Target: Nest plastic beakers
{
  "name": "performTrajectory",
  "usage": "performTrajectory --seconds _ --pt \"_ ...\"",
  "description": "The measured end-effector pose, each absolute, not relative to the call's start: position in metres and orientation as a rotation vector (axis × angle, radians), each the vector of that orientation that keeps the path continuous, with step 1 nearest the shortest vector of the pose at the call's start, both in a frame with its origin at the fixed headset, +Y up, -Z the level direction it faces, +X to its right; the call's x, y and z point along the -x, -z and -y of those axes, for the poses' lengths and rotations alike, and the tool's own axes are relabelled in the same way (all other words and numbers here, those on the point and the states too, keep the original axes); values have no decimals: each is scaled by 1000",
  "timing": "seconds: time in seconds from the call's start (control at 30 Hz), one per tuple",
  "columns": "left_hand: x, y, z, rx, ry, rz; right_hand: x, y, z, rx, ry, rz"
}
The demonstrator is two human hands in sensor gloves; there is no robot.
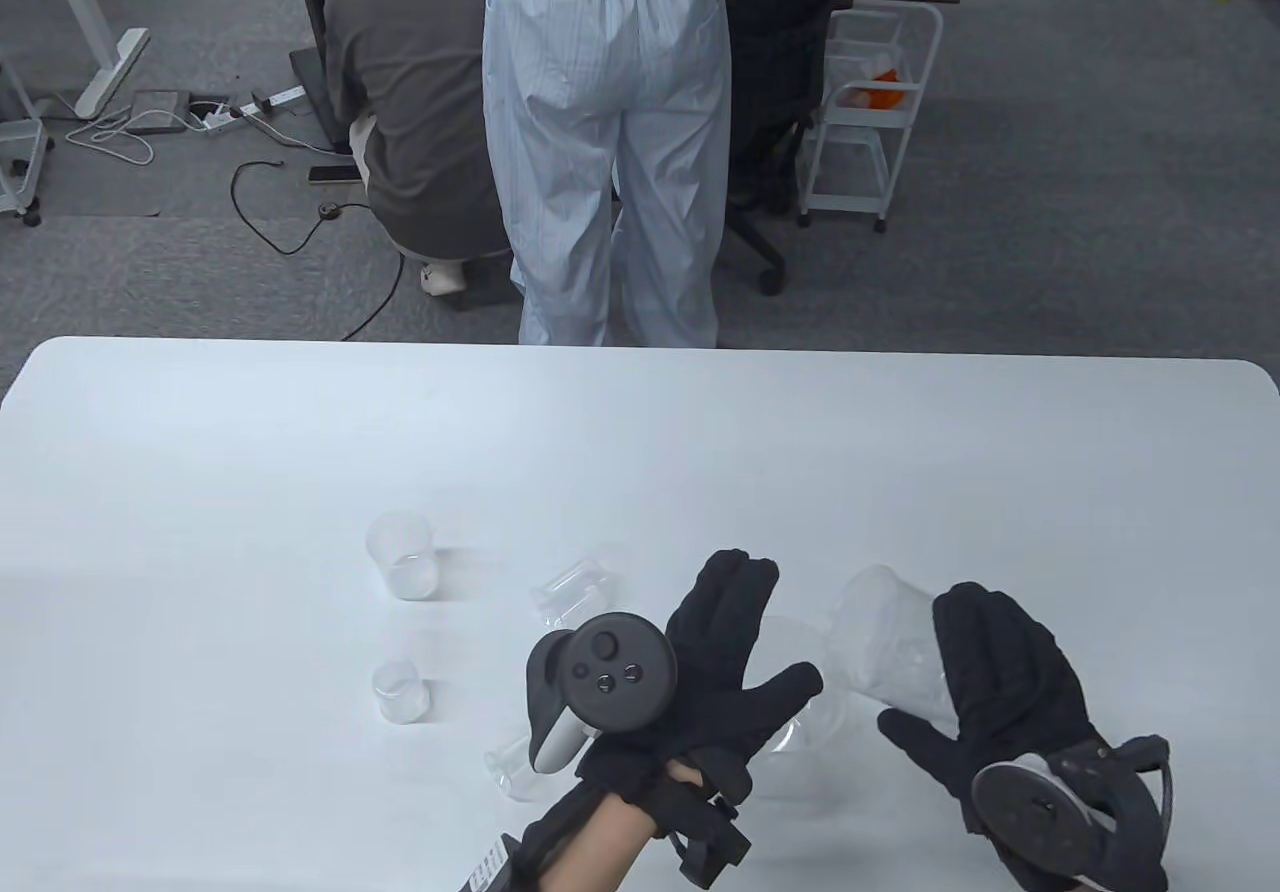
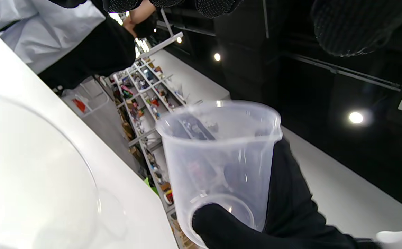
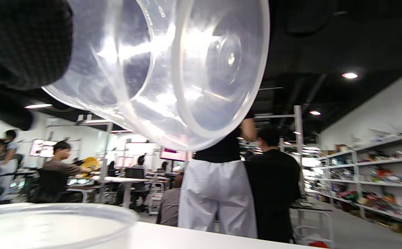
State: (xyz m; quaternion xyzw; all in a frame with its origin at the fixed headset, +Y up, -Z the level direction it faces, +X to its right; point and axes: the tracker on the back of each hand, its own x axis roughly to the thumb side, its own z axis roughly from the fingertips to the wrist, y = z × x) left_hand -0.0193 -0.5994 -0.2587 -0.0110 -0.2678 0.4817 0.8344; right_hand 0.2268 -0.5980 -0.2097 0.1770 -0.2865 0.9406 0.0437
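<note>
Holding a tilted clear plastic beaker (image 1: 885,647), the right hand (image 1: 1000,702) must seat it in the wide clear beaker (image 1: 800,722) lower centre; left hand (image 1: 700,672) hovers, fingers spread.

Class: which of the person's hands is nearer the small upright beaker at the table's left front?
Left. The left hand sits just right of the small beaker; the right hand is farther right.
</note>
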Motion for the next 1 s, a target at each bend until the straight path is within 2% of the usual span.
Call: performTrajectory --seconds 0.2,0.47,0.73,1.0 --pt "5 255 617 86 -1045 583 -201 195 604 -678 -2870 911" --pt "0 253 627 105 -1103 573 -198 195 610 -686 -2840 869" --pt "-3 260 621 -17 -1040 560 -209 206 614 -637 -2742 723" --pt "2 267 609 -198 -766 554 -245 231 633 -441 -2455 487"
